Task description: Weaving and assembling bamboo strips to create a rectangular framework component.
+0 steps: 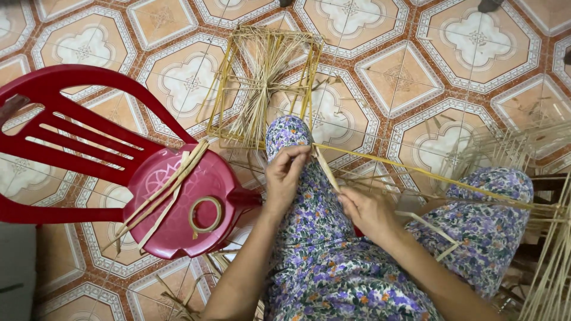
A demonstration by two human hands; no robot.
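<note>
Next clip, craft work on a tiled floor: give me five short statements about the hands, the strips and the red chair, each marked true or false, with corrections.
1. Both hands pinch the same flat strip. True: the left hand holds its upper end, the right hand its lower part.
2. The roll of tape lies on the floor. False: it lies on the red chair seat.
3. Loose strips lie across the chair seat. True.
4. The square frame rests on the person's lap. False: it lies on the tiled floor beyond the knee.
5. The chair is blue. False: it is red.
</note>
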